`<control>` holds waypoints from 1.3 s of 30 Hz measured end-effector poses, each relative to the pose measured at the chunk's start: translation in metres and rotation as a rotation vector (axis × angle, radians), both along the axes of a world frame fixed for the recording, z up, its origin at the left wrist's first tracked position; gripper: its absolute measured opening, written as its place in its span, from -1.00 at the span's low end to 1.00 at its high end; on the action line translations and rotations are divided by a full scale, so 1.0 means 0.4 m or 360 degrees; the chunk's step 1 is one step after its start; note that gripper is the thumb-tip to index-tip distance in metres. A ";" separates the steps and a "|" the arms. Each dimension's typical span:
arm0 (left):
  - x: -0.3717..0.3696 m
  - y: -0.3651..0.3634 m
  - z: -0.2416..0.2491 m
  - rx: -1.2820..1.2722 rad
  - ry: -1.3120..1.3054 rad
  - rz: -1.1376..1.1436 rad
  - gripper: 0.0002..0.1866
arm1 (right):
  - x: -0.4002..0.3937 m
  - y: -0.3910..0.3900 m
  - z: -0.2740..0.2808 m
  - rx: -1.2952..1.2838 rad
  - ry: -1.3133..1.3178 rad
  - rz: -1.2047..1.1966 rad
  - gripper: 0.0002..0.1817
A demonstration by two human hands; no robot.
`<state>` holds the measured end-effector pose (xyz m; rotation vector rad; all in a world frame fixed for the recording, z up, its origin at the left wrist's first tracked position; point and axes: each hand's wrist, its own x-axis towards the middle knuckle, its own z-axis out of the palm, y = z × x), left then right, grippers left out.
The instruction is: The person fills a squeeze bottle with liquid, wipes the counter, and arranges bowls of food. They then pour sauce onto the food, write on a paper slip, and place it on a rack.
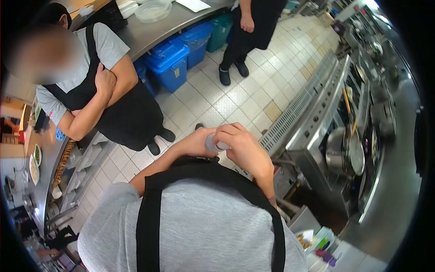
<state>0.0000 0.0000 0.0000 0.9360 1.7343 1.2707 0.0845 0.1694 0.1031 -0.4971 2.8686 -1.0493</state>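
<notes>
In front of my black apron (199, 164), my hands come together around a small, whitish translucent container (212, 144). The fingers of my left hand (194, 142) are curled about its left side. From the right, my right hand (248, 148) closes over it, with bent fingers at its upper edge. Most of the container is covered by the fingers, so its full shape is hidden. Both hands are held at waist height over the tiled floor (201, 106).
A person (120, 113) with folded arms stands close at the left; another person (256, 27) stands further ahead. Blue bins (168, 65) sit under a steel counter (138, 34). On the right, a stove (312, 131) carries a large pot (337, 152). A floor grate (290, 113) runs alongside it.
</notes>
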 end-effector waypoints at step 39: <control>-1.228 0.155 -0.051 0.0005 0.0637 0.2793 -0.55 | -2.087 0.106 -0.617 -0.0980 0.0071 0.0188 -0.60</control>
